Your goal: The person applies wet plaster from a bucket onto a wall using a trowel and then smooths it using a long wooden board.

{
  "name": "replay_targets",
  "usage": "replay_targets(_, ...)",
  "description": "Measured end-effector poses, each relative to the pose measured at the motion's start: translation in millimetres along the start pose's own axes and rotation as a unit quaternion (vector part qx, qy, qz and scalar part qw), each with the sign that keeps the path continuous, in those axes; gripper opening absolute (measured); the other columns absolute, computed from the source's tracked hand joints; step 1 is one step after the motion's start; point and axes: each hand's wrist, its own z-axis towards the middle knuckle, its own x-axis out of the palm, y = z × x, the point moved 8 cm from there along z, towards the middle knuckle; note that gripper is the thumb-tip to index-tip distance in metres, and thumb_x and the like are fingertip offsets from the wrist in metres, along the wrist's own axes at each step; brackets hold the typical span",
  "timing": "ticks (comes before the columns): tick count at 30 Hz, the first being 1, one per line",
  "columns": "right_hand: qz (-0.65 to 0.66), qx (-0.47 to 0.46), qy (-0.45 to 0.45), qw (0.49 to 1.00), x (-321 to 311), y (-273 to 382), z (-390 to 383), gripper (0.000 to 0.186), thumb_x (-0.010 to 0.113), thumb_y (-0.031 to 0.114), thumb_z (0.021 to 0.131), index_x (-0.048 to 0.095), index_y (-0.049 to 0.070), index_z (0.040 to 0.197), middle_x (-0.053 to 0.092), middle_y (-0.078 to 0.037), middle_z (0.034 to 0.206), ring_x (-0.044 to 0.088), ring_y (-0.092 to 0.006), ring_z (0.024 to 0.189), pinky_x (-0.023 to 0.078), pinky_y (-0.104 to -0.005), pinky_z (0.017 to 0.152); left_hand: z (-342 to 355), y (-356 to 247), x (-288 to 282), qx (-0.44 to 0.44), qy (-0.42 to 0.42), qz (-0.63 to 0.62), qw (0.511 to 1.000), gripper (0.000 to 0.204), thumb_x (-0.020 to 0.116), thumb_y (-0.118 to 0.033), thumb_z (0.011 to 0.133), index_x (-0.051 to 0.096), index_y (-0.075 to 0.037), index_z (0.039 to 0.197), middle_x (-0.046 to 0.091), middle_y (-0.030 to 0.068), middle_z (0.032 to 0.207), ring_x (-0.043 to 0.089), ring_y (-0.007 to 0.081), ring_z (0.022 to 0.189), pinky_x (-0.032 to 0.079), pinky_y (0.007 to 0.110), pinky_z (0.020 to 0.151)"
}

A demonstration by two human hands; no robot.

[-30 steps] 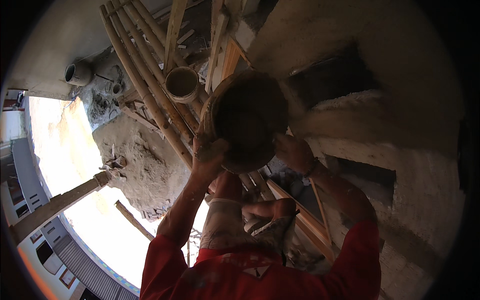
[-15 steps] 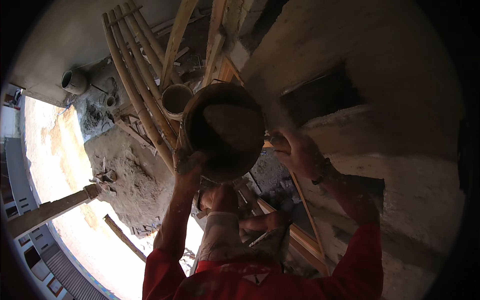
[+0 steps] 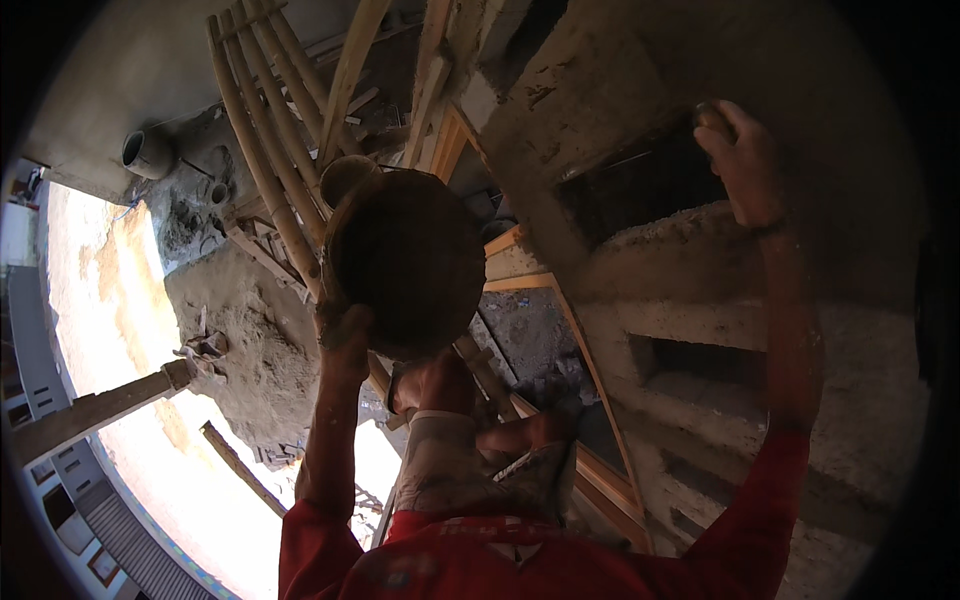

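Observation:
A dark round bucket is tilted with its dim interior toward me, and my left hand grips its lower left rim. A smaller bucket is partly hidden behind it among bamboo poles. My right hand is raised at the upper right, closed on a small rounded tool handle, against the rough plastered wall beside a dark recessed opening. The rest of that tool is hard to make out. My bare legs are bent below the bucket.
Wooden posts and orange-brown timber frames stand by the wall. A grey bucket lies by the far wall at left, near a sand pile. A beam crosses the bright ground at left. More recesses cut the wall.
My right hand has left the bucket's right side and risen up and right to the wall. My left hand has moved leftward with the bucket.

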Motion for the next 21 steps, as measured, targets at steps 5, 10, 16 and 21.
replay_targets(5, -0.048, -0.005, -0.086, 0.995, -34.8, 16.4, -29.7, 0.046, 0.063, 0.023, 0.082, 0.054, 0.000, 0.122, 0.056, -0.003, 0.076, 0.049, -0.0084, 0.062, 0.043, -0.0251, 0.057, -18.6, 16.6, 22.2, 0.049, -0.007, 0.001, 0.999, 0.010, 0.052, -0.008, 0.075, 0.059, -0.002, 0.078, 0.051, 0.0065, 0.078, 0.050, 0.0206, 0.079, 0.039, 0.033, 0.072)
replay_targets(10, -0.021, -0.176, 0.122, 0.977, 149.4, -25.3, -99.8, 0.045, 0.060, 0.015, 0.080, 0.052, 0.004, 0.123, 0.061, -0.012, 0.097, 0.062, -0.0209, 0.076, 0.049, -0.0315, 0.065, -24.0, 56.6, 74.4, -0.011, 0.027, -0.162, 0.986, 0.007, 0.056, -0.007, 0.074, 0.059, -0.002, 0.077, 0.054, 0.0007, 0.074, 0.051, 0.0146, 0.071, 0.041, 0.032, 0.065)
replay_targets(16, -0.326, -0.235, 0.108, 0.909, 334.4, -65.2, -150.6, 0.028, 0.054, 0.018, 0.086, 0.054, 0.008, 0.112, 0.055, -0.012, 0.081, 0.062, -0.0273, 0.081, 0.051, -0.0386, 0.065, -38.2, 116.3, 150.3, -0.033, 0.102, -0.103, 0.989, 0.009, 0.057, -0.012, 0.062, 0.057, -0.007, 0.070, 0.061, 0.0075, 0.080, 0.056, 0.0291, 0.077, 0.037, 0.044, 0.085)
replay_targets(21, -0.249, -0.204, 0.210, 0.923, 459.7, -141.5, -174.9, 0.028, 0.049, 0.015, 0.086, 0.053, 0.011, 0.113, 0.057, -0.012, 0.079, 0.062, -0.0282, 0.077, 0.052, -0.0388, 0.064, -39.4, 164.6, 216.6, -0.132, 0.178, -0.183, 0.958, 0.013, 0.059, -0.013, 0.061, 0.058, -0.008, 0.073, 0.060, 0.0062, 0.081, 0.055, 0.0279, 0.080, 0.036, 0.043, 0.082)
